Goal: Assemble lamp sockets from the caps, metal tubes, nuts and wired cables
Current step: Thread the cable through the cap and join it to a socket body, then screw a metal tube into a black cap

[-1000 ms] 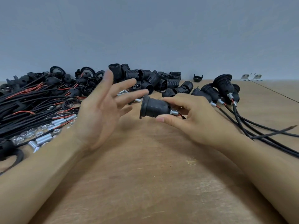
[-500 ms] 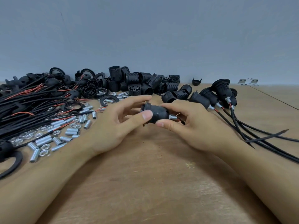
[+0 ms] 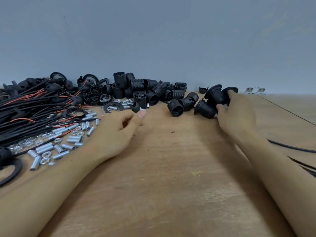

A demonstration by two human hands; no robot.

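Note:
My right hand [image 3: 237, 115] is at the right back of the wooden table [image 3: 162, 168] and grips an assembled black lamp socket [image 3: 204, 108], thumb on its rear end. The socket lies among other assembled sockets [image 3: 214, 94]; their black cables [image 3: 290, 147] trail off to the right. My left hand [image 3: 118, 130] rests on the table left of centre with its fingers loosely curled and nothing in it. Its thumb tip is just in front of a small black cap [image 3: 135, 106] with a metal tube [image 3: 142, 109] beside it.
Loose threaded socket bodies [image 3: 136, 88] are heaped along the back wall. Wired cables with red leads [image 3: 25, 108] fill the left side. Several metal tubes [image 3: 46, 147] and nuts [image 3: 46, 154] lie in front of them. A black ring [image 3: 10, 171] sits at the left edge.
My right hand has carried the assembled socket from the centre to the finished sockets at the right back. My left hand has let go of it and moved left towards the small cap.

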